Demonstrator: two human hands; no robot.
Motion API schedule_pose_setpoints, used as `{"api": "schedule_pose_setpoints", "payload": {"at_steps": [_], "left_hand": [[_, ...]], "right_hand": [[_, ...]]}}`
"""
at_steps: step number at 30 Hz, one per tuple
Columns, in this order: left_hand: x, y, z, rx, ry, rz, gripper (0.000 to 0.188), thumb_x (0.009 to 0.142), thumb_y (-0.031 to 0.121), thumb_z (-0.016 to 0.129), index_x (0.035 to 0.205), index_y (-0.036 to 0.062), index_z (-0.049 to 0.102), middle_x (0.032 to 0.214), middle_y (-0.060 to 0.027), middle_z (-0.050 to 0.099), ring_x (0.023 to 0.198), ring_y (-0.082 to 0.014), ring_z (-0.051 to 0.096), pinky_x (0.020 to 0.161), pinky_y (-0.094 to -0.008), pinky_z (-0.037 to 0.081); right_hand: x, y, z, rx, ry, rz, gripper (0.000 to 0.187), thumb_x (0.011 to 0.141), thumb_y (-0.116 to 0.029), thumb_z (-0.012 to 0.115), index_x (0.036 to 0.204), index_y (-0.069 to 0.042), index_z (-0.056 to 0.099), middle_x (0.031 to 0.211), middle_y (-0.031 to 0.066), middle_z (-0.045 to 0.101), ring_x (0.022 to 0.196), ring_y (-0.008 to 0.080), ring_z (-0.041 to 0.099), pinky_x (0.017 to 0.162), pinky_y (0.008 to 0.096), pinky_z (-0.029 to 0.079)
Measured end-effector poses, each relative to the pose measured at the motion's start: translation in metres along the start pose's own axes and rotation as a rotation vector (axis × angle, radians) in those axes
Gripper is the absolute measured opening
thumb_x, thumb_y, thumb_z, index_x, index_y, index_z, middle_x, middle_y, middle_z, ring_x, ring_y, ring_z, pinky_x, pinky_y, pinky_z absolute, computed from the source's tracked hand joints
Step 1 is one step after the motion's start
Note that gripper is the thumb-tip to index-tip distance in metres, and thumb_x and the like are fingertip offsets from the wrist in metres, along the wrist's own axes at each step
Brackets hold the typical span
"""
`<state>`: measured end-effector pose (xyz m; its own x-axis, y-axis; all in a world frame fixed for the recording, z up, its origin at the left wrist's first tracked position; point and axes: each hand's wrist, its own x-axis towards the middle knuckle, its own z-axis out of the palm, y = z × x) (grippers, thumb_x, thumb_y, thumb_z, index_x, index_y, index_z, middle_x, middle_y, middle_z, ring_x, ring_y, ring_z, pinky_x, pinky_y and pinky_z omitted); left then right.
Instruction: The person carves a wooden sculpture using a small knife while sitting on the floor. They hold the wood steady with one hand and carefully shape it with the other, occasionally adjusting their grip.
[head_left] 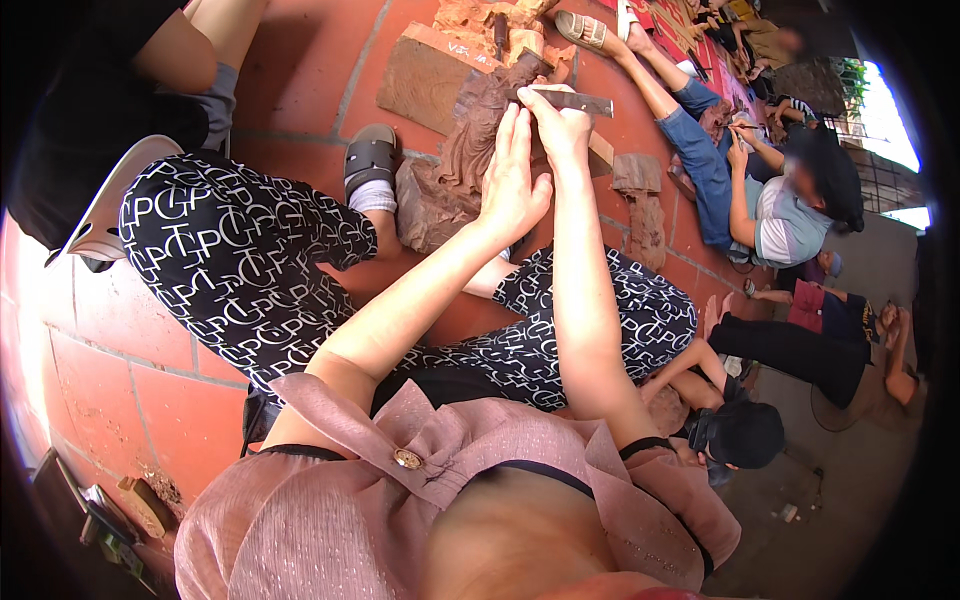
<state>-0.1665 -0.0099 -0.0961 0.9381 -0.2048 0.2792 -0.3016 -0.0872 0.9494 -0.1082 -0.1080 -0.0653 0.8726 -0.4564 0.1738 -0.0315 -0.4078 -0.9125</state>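
Has a carved wooden figure point(470, 150), reddish brown with deep folds, straight ahead. Grips a flat metal tool point(580, 101) in the right hand point(562, 135), at the upper right of the carved figure, fingers curled tight around and thumb laid along. Holds the left hand point(515, 185) over the right side of the carved figure, four fingers straight and pressed together, thumb apart, fingertips close to the right thumb; cannot tell whether touching the tool. Has a squared wood block point(415, 90) just beyond and left of the carved figure, marked in white handwriting point(470, 52). Wears, on the near side of the carved figure, black trousers point(230, 215) printed all over with bold white letters. Has brown wood pieces point(645, 225) to the right of the carved figure. Cannot tell containers from loose things among the dark objects point(100, 515), well apart from the carved figure on the near left.
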Motion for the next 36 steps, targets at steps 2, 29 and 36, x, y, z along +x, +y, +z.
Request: {"api": "schedule_pose_setpoints", "payload": {"at_steps": [2,29,36], "left_hand": [[0.003,0.0,0.001,0.019,-0.024,-0.025,0.084,0.07,0.005,0.059,0.143,0.0004,0.017,0.147,-0.0202,0.017,0.089,-0.025,0.058,0.078,-0.0349,0.05],[0.015,-0.004,0.001,-0.037,-0.074,-0.039,0.085,0.066,0.011,0.062,0.14,-0.0034,0.023,0.148,-0.0183,0.017,0.101,-0.0246,0.057,0.08,-0.0332,0.05],[0.015,-0.004,-0.003,-0.053,-0.069,-0.012,0.086,0.065,0.012,0.062,0.141,0.0009,0.024,0.148,-0.0177,0.017,0.109,-0.0259,0.054,0.079,-0.033,0.05]], "right_hand": [[0.004,-0.002,-0.002,-0.039,-0.055,0.015,0.014,0.072,-0.011,0.074,0.077,-0.001,0.065,0.073,0.0043,0.065,0.068,0.0114,0.059,0.064,0.0267,0.048],[0.008,0.018,-0.003,-0.035,-0.034,-0.108,0.014,0.072,-0.01,0.074,0.079,0.0,0.067,0.078,0.0069,0.066,0.081,0.0123,0.061,0.075,0.0279,0.049],[0.012,0.007,-0.006,-0.198,-0.15,-0.056,0.013,0.075,-0.004,0.071,0.085,0.002,0.066,0.08,0.0033,0.066,0.071,0.0091,0.059,0.066,0.0232,0.05]]}}
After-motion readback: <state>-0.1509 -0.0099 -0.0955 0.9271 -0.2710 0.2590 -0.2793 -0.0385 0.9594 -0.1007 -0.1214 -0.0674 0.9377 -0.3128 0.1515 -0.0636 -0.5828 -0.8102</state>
